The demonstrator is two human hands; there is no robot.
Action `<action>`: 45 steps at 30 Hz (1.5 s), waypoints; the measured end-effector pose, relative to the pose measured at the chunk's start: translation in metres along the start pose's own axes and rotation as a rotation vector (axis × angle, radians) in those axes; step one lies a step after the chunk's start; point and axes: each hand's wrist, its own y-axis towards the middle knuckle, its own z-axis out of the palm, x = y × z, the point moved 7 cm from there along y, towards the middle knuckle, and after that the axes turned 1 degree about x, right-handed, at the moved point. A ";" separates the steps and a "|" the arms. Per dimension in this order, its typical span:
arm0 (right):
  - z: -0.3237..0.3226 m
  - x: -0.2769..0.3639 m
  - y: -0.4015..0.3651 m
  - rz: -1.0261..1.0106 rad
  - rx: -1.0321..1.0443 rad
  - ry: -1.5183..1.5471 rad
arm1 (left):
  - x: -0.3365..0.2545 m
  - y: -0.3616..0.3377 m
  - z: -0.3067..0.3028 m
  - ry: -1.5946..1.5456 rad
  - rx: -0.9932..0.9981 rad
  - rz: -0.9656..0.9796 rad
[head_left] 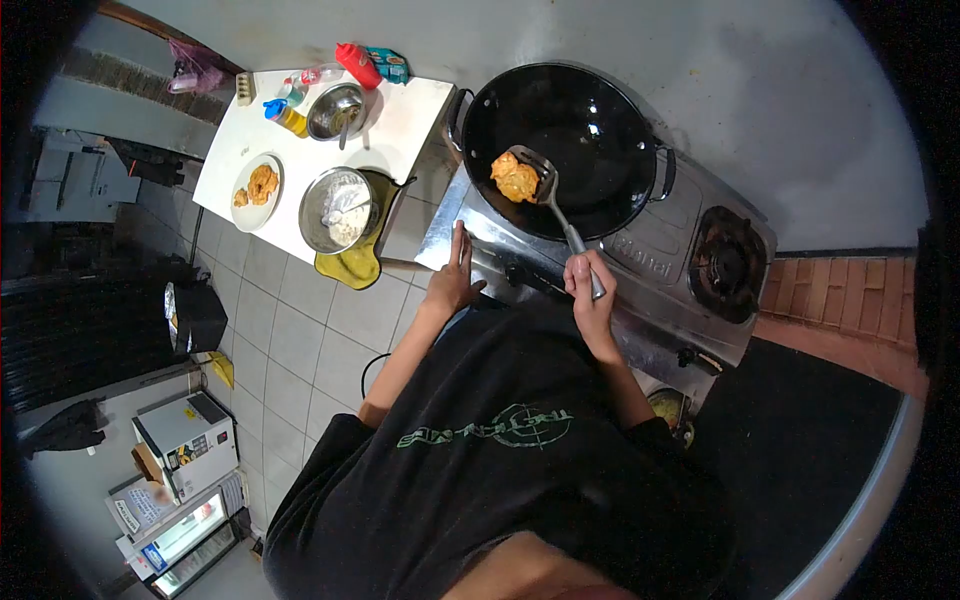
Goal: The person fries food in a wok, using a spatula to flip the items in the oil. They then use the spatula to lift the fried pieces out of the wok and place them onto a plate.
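Observation:
My right hand [590, 287] is wrapped round the handle of a metal spatula [562, 215]. On the spatula's slotted head rests a golden-brown fried piece [515, 178], over the near left part of a big black wok [590, 120]. The wok sits on the left burner of a steel gas stove [640, 262]. My left hand [453, 284] is at the stove's front left corner, holding nothing, with its fingers stretched out and apart.
Left of the stove, a white table [235, 135] bears a plate [268, 212] of fried pieces, a bowl of white flour [338, 208], a smaller metal bowl [336, 112] and several bottles. A yellow-green cloth [355, 268] hangs over its edge. The right burner [728, 262] holds no pan.

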 end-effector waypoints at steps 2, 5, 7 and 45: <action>-0.002 0.004 0.002 -0.029 -0.018 0.016 | 0.004 0.002 0.007 0.009 -0.040 0.021; 0.001 0.006 0.005 -0.045 -0.023 0.008 | 0.001 -0.001 0.000 0.005 -0.043 0.015; 0.001 0.004 0.006 -0.037 -0.015 -0.019 | -0.003 -0.001 -0.005 -0.008 -0.012 -0.006; -0.036 0.016 0.023 0.350 -0.212 0.408 | 0.000 -0.001 -0.002 -0.009 -0.014 0.012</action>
